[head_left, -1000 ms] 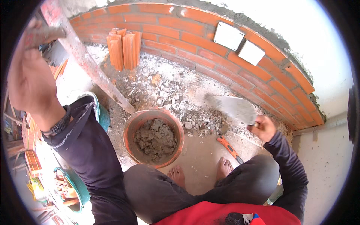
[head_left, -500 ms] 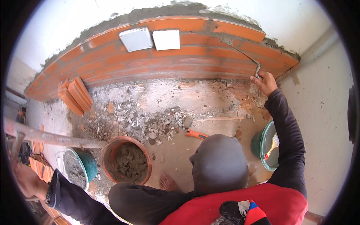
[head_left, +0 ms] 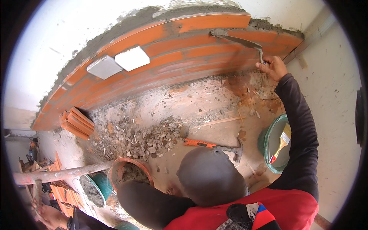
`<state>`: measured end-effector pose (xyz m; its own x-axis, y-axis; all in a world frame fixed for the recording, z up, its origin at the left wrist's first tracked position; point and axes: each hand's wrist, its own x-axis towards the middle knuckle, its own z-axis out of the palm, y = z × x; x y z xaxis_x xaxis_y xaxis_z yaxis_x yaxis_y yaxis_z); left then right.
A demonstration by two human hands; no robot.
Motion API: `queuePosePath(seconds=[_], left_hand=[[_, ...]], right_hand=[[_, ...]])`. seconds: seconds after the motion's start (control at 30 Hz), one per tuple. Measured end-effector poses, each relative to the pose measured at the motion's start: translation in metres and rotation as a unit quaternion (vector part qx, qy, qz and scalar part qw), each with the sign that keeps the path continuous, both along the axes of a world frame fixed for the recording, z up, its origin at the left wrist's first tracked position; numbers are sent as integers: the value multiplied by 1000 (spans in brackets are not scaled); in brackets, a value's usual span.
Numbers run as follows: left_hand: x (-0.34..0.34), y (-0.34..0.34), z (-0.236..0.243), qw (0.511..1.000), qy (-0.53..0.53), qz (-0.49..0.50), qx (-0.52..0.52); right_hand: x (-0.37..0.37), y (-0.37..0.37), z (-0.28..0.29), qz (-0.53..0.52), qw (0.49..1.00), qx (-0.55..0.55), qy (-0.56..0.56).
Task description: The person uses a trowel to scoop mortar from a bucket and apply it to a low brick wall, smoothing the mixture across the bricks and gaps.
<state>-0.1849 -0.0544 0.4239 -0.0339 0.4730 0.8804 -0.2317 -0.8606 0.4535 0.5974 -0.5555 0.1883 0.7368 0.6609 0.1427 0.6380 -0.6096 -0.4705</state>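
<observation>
My right hand (head_left: 273, 68) is closed round the handle of a trowel (head_left: 241, 41). The blade points left along the upper part of an orange brick wall (head_left: 168, 57), and grey mortar shows at its tip. At the lower left, my left hand (head_left: 53, 216) is at the lower end of a mortar-stained post (head_left: 37, 191), its fingers seemingly wrapped round it. That post joins a long horizontal pole (head_left: 65, 174). Two pale square plates (head_left: 132, 58) lie against the wall face. Wet mortar (head_left: 245, 28) lines the joints and wall top.
Several loose bricks (head_left: 78, 122) are stacked at the wall's left foot. Rubble (head_left: 142, 140) and a claw hammer (head_left: 214, 145) lie on the floor. An orange bucket (head_left: 147, 168) and a green bucket (head_left: 100, 184) hold mortar. Another green bucket (head_left: 264, 143) at right holds a paintbrush (head_left: 283, 142).
The view has turned, so the wall slants more and more of the hammer shows. The trowel blade has shifted left along the bricks, in my right hand. My left hand appears lower.
</observation>
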Motion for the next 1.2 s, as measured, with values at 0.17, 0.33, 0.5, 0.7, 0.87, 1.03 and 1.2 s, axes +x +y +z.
queuePosePath(seconds=[0.17, 0.33, 0.5, 0.7, 0.87, 1.03, 1.2], left_hand=[[-3, 0, 6, 998, 29, -44, -25], [-38, 19, 23, 963, 98, -245, -55], [-27, 26, 17, 998, 24, -19, -59], [8, 17, 5, 972, -30, 232, -5], [-16, 30, 20, 987, -65, 140, -31], [74, -19, 0, 974, -80, 210, -35], [97, -42, 3, 970, -76, 227, -34]], right_hand=[[14, 3, -2, 16, 999, 21, -35], [38, -5, -9, 21, 999, 42, 2], [51, -17, 6, 22, 995, 43, 89], [71, -61, 4, -55, 986, 32, 153], [33, -78, -33, -74, 989, 129, 5], [-3, -37, -38, -43, 988, 23, -145], [26, -39, -39, -113, 989, 44, -85]])
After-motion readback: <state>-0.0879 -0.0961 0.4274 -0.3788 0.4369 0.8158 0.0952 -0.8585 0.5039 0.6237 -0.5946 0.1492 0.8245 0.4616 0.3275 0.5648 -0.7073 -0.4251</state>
